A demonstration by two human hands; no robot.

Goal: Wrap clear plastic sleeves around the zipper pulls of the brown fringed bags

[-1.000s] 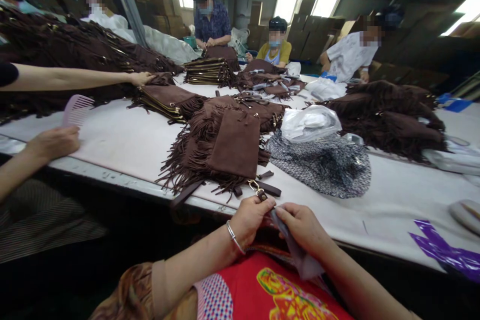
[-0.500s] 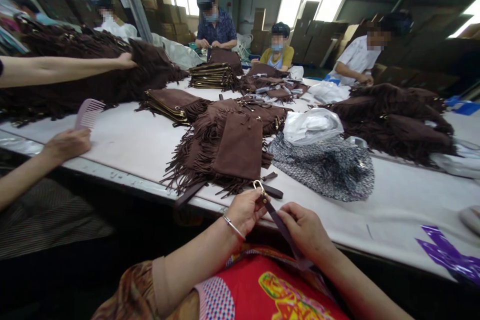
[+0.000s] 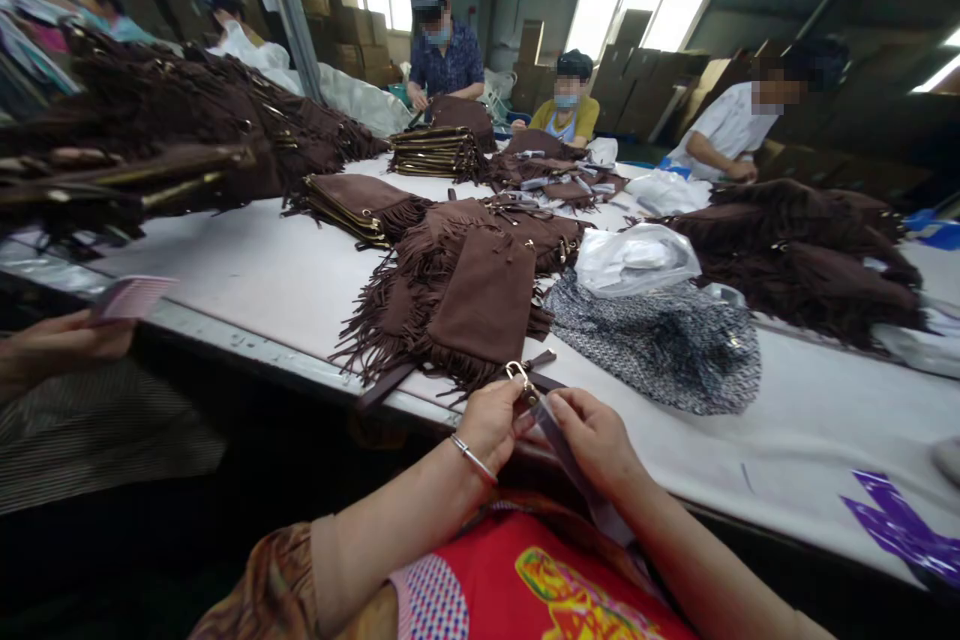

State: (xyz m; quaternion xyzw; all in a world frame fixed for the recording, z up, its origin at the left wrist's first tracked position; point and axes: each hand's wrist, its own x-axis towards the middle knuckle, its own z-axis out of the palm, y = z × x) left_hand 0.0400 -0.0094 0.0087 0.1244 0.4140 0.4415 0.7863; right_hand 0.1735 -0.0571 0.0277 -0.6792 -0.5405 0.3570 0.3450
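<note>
Over the table's front edge, my left hand (image 3: 489, 425) pinches the end of a brown strap (image 3: 568, 465) just below its gold metal clasp (image 3: 516, 372). My right hand (image 3: 596, 442) grips the same strap a little further along, thumb on top. The strap hangs down between my hands toward my red apron (image 3: 510, 575). A greyish, shiny, film-like layer shows on the strap near my right thumb. Just beyond the clasp lies a brown fringed bag (image 3: 484, 305), flat on other fringed bags.
A crumpled plastic bag (image 3: 637, 258) rests on black-and-white knitted cloth (image 3: 660, 345). Brown bags are heaped at right (image 3: 810, 250) and far left (image 3: 150, 110). At left, a co-worker's hand (image 3: 67, 350) holds a pink comb (image 3: 135, 298). Purple shiny film (image 3: 904, 525) lies at right.
My right hand has moved slightly up the strap, closer to my left hand. The co-worker's comb has dropped toward the table edge, and brown bags at far left have shifted forward.
</note>
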